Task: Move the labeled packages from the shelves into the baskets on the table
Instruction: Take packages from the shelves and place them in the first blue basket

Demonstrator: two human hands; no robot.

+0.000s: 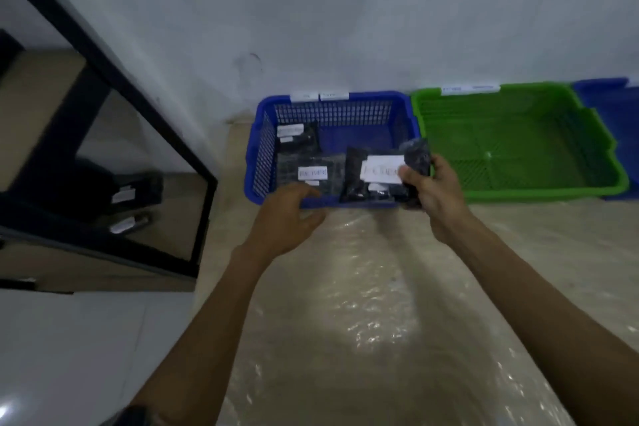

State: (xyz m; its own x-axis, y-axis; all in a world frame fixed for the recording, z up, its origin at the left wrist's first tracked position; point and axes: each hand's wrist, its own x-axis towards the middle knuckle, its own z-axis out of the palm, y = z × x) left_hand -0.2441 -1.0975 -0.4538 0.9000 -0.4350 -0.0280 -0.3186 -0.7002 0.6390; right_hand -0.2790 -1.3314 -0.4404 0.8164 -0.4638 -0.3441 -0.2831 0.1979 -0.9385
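A blue basket (332,107) stands on the table against the wall and holds several black packages with white labels, one of them at its back left (297,137) and one flat in the front (311,171). My right hand (432,194) grips a black labeled package (416,157) at the basket's front right corner, over another labeled package (370,176). My left hand (287,214) hovers at the basket's front rim with its fingers loosely spread and holds nothing. A green basket (511,135) sits to the right.
A black-framed shelf unit (103,86) stands at the left, with labeled black packages (135,192) on its lower level. Another blue basket (608,97) shows at the far right. Glossy plastic sheeting covers the table (363,304).
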